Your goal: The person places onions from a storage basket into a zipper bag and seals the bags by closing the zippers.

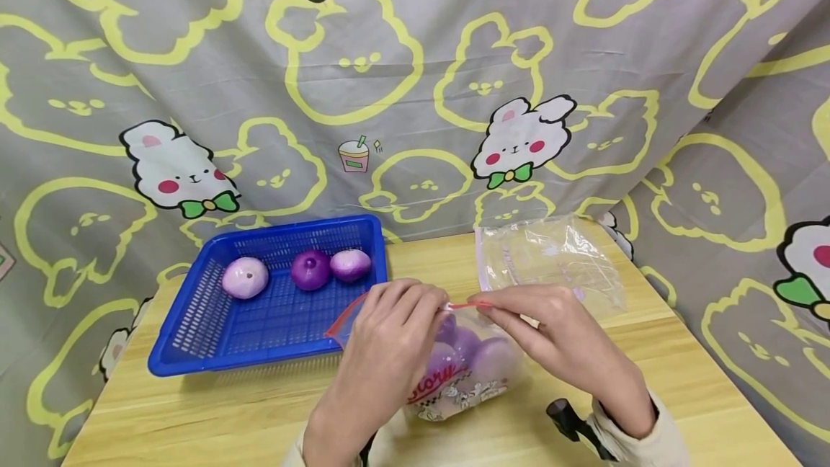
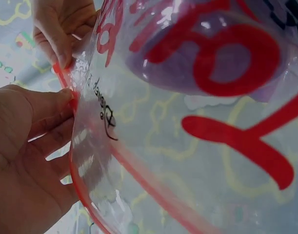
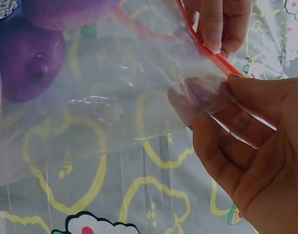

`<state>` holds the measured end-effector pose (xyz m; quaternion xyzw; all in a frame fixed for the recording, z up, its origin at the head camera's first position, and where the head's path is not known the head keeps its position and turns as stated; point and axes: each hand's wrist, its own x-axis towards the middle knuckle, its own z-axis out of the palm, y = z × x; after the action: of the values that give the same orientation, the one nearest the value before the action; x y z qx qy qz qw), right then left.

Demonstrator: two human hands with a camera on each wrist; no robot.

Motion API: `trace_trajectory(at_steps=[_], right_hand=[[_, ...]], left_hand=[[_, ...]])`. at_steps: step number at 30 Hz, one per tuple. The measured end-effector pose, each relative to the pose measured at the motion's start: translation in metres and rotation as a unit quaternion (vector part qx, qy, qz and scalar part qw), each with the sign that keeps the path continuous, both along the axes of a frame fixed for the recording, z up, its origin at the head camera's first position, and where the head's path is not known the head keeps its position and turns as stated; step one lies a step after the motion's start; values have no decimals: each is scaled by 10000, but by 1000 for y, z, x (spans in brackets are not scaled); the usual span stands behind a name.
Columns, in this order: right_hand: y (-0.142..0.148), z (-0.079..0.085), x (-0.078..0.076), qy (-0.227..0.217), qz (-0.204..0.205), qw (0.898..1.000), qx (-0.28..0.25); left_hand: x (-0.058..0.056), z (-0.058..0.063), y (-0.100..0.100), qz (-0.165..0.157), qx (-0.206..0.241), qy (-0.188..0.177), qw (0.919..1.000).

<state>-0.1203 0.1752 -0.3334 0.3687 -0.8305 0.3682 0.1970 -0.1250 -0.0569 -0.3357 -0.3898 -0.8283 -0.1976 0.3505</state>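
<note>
A clear bag (image 1: 454, 389) with red letters holds some purple onions (image 1: 494, 359). It hangs down from between 2 hands. It is at 4 o'clock from the left hand (image 1: 395, 337) and at 8 o'clock from the right hand (image 1: 560, 326). Each hand pinches the bag's red top strip (image 1: 468, 304) with its thumb and a finger. The 2 hands are close together, and the bag's fat part is below the strip.

A blue basket (image 1: 259, 330) sits at 10 o'clock from the left hand, with 3 more onions (image 1: 311, 269) in it. Its near right corner is close to the left end of the red strip, so room is tight there. Another clear bag (image 1: 538, 251) lies flat at 12 o'clock from the right hand.

The far edge of the table (image 1: 703, 388) meets a curtain (image 1: 389, 20) at 12 o'clock. The right edge slants down at about 3 to 4 o'clock, and bare wood shows between it and the right hand.
</note>
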Motion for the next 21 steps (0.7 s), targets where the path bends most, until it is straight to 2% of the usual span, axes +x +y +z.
trace_trajectory(at_steps=[21], right_hand=[[4, -1, -3, 169, -53, 9998, -121]], left_hand=[[-4, 0, -5, 3, 38, -103, 9999]])
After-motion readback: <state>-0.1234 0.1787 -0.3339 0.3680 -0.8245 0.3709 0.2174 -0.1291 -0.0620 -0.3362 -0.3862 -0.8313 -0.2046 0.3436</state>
